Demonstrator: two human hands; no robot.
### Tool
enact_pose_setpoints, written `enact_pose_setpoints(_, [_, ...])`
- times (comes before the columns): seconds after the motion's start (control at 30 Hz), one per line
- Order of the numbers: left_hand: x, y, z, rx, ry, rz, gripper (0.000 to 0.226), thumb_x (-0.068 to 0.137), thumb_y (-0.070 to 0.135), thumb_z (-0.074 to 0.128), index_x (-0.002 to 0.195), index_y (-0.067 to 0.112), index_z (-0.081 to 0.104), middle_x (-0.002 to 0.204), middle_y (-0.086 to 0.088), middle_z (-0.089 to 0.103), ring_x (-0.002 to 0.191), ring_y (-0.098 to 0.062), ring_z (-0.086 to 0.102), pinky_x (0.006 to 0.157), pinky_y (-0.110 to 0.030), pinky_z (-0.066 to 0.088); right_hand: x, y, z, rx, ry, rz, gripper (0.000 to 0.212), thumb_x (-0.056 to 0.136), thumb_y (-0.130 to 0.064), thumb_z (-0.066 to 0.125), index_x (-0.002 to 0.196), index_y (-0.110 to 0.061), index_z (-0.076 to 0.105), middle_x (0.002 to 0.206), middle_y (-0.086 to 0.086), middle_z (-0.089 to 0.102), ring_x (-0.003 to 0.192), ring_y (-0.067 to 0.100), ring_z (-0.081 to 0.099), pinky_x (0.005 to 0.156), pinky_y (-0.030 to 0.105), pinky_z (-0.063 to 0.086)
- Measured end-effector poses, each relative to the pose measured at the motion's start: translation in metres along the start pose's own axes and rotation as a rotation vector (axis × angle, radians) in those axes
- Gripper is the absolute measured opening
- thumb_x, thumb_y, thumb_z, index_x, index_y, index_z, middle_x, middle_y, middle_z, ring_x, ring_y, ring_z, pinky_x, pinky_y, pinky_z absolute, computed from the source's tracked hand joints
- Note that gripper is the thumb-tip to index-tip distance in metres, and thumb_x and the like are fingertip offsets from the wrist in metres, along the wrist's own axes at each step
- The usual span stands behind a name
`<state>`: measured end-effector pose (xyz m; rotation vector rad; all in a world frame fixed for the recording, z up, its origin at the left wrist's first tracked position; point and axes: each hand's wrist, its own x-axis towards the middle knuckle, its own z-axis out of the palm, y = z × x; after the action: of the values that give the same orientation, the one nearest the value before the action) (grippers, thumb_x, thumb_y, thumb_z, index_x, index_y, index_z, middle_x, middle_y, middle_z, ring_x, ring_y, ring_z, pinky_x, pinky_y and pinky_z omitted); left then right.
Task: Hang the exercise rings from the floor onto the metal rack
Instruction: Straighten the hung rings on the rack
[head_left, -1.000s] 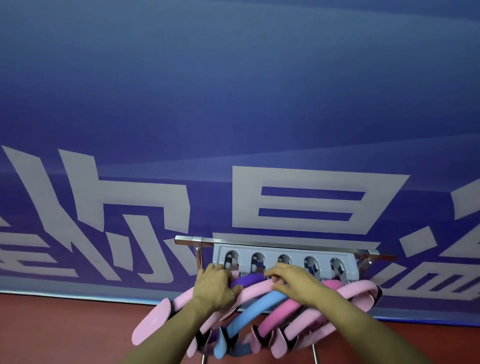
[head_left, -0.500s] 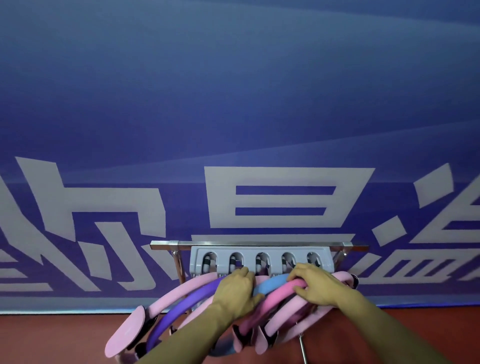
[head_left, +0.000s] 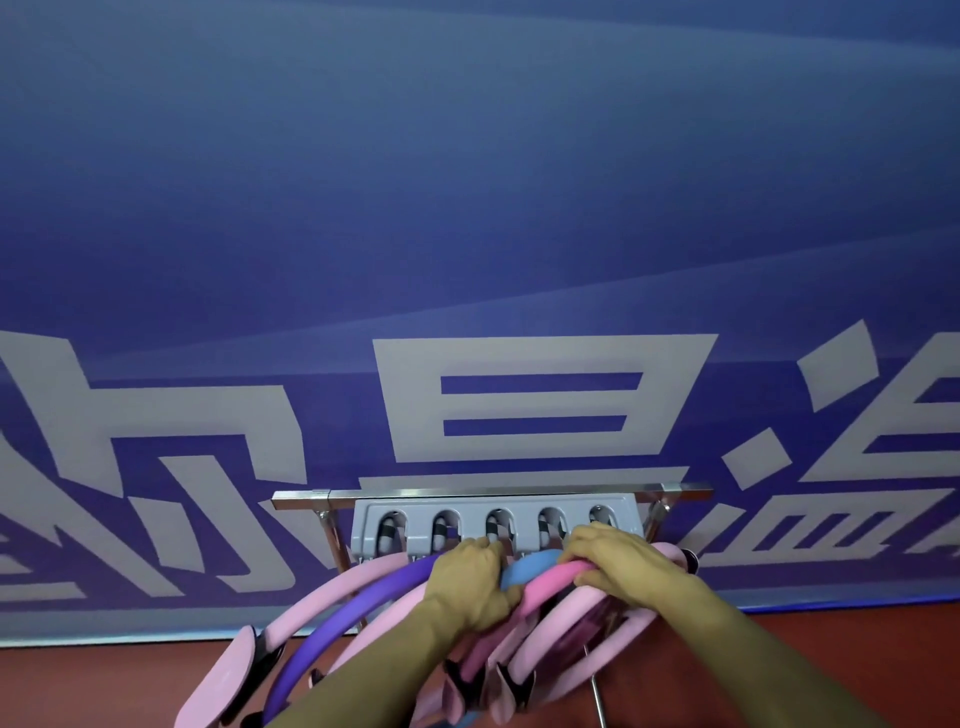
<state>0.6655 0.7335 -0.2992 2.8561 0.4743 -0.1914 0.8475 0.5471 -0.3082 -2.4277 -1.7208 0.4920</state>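
A metal rack (head_left: 488, 494) with a grey slotted holder (head_left: 493, 525) stands against the blue wall. Several exercise rings hang bunched on it: a light pink ring (head_left: 332, 592) at the left, a purple ring (head_left: 363, 605), a blue ring (head_left: 530, 566), a hot pink ring (head_left: 550, 582) and more light pink rings (head_left: 566, 634) at the right. My left hand (head_left: 472, 582) grips the rings near the blue one. My right hand (head_left: 613, 558) curls over the hot pink ring just below the holder's right slots. My forearms hide the lower parts of the rings.
The blue wall (head_left: 467, 234) with large grey lettering fills most of the view. A red floor (head_left: 104, 686) runs along the bottom. A thin metal rack leg (head_left: 597, 696) shows at the lower right.
Both hands have slid rightward along the rack with the rings. The purple and left pink rings now lie spread out to the left of my left hand.
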Motion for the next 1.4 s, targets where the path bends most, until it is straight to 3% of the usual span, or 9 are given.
enact_pose_setpoints(0.13, [0.004, -0.004, 0.002, -0.062, -0.033, 0.006, 0.048, 0.085, 0.054, 0.058, 0.122, 0.023, 0.054, 0.122, -0.001, 0.062, 0.118, -0.025, 0.055, 0.095, -0.039, 0.046, -0.001, 0.003, 0.0, -0.01, 0.008, 0.022, 0.038, 0.091, -0.044, 0.063, 0.129, -0.041, 0.059, 0.116, -0.019, 0.051, 0.109, 0.004, 0.044, 0.089, 0.031, 0.045])
enact_pose_setpoints(0.27, [0.002, -0.002, 0.01, -0.094, 0.036, 0.067, 0.043, 0.084, 0.05, 0.058, 0.12, 0.029, 0.05, 0.12, 0.003, 0.055, 0.116, -0.024, 0.053, 0.097, -0.038, 0.044, -0.023, 0.024, -0.004, 0.022, 0.039, 0.054, 0.041, 0.09, -0.058, 0.053, 0.128, -0.042, 0.053, 0.115, -0.02, 0.049, 0.112, 0.003, 0.049, 0.097, 0.027, 0.043])
enact_pose_setpoints(0.37, [0.005, 0.005, 0.015, -0.143, 0.068, 0.139, 0.037, 0.085, 0.038, 0.056, 0.121, 0.032, 0.053, 0.121, 0.003, 0.05, 0.116, -0.023, 0.051, 0.092, -0.036, 0.043, -0.04, 0.041, -0.006, -0.056, 0.021, 0.05, 0.046, 0.081, -0.05, 0.052, 0.126, -0.042, 0.05, 0.119, -0.025, 0.052, 0.113, -0.004, 0.047, 0.098, 0.022, 0.035])
enact_pose_setpoints(0.5, [0.01, 0.008, 0.018, -0.162, 0.072, 0.165, 0.033, 0.088, 0.034, 0.057, 0.121, 0.035, 0.056, 0.118, 0.003, 0.048, 0.113, -0.021, 0.05, 0.086, -0.036, 0.046, -0.041, 0.048, -0.007, -0.114, 0.05, -0.018, 0.02, 0.091, -0.023, 0.052, 0.106, -0.034, 0.056, 0.101, -0.012, 0.054, 0.098, 0.009, 0.052, 0.082, 0.026, 0.04])
enact_pose_setpoints(0.67, [0.007, 0.01, 0.027, -0.159, 0.135, 0.165, 0.032, 0.088, 0.045, 0.051, 0.118, 0.038, 0.062, 0.111, 0.002, 0.05, 0.104, -0.022, 0.051, 0.082, -0.037, 0.045, -0.044, 0.057, -0.007, -0.078, 0.076, -0.02, 0.023, 0.088, -0.028, 0.056, 0.107, -0.041, 0.058, 0.1, -0.018, 0.055, 0.099, -0.001, 0.05, 0.081, 0.026, 0.048])
enact_pose_setpoints(0.83, [-0.003, 0.017, 0.038, -0.137, 0.194, 0.11, 0.036, 0.085, 0.046, 0.053, 0.119, 0.039, 0.061, 0.113, 0.003, 0.048, 0.103, -0.021, 0.046, 0.084, -0.037, 0.039, -0.036, 0.064, -0.011, 0.042, 0.036, 0.021, 0.031, 0.081, -0.018, 0.075, 0.107, -0.036, 0.071, 0.102, -0.021, 0.066, 0.103, 0.002, 0.05, 0.09, 0.023, 0.044])
enact_pose_setpoints(1.1, [-0.009, 0.025, 0.046, -0.077, 0.201, 0.045, 0.036, 0.089, 0.05, 0.052, 0.122, 0.038, 0.059, 0.121, 0.0, 0.049, 0.105, -0.024, 0.047, 0.084, -0.036, 0.037, -0.033, 0.068, -0.008, 0.157, 0.043, 0.069, 0.037, 0.079, -0.011, 0.078, 0.109, -0.033, 0.074, 0.102, -0.021, 0.053, 0.099, -0.001, 0.044, 0.088, 0.016, 0.038])
enact_pose_setpoints(1.2, [-0.012, 0.031, 0.05, -0.034, 0.204, 0.01, 0.036, 0.09, 0.05, 0.047, 0.123, 0.037, 0.057, 0.123, -0.001, 0.048, 0.106, -0.026, 0.047, 0.083, -0.037, 0.036, -0.031, 0.064, -0.006, 0.155, 0.028, 0.142, 0.039, 0.079, -0.013, 0.078, 0.113, -0.032, 0.071, 0.1, -0.014, 0.049, 0.101, 0.007, 0.045, 0.086, 0.021, 0.038])
enact_pose_setpoints(1.4, [-0.023, 0.04, 0.044, -0.006, 0.16, -0.014, 0.042, 0.093, 0.039, 0.044, 0.133, 0.031, 0.05, 0.136, -0.003, 0.042, 0.12, -0.028, 0.042, 0.093, -0.038, 0.036, -0.041, 0.059, -0.003, 0.154, 0.027, 0.177, 0.038, 0.083, -0.02, 0.071, 0.119, -0.033, 0.066, 0.103, -0.012, 0.049, 0.104, 0.01, 0.045, 0.087, 0.02, 0.037])
